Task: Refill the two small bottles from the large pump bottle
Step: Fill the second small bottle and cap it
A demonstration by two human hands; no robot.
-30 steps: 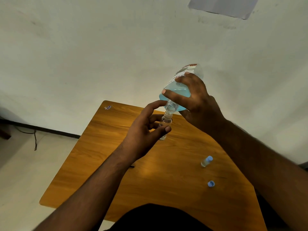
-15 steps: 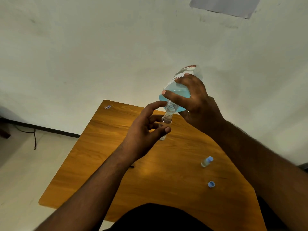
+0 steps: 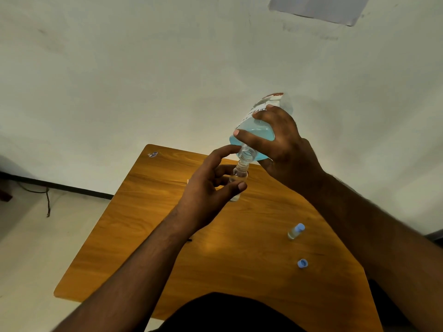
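Note:
My right hand [image 3: 285,149] grips the large clear bottle [image 3: 251,133], tipped neck-down with blue liquid pooled at its shoulder and no pump on it. Its open threaded neck rests on the mouth of a small clear bottle [image 3: 239,174], which my left hand [image 3: 211,188] holds upright between thumb and fingers above the wooden table [image 3: 167,236]. A second small bottle [image 3: 296,231] with a blue cap stands on the table at the right. A loose blue cap [image 3: 302,263] lies in front of it.
A small wrapper or sticker [image 3: 152,154] lies at the table's far left corner. A black cable [image 3: 45,195] runs along the floor by the wall at left. My dark-clothed lap [image 3: 227,312] is at the table's near edge.

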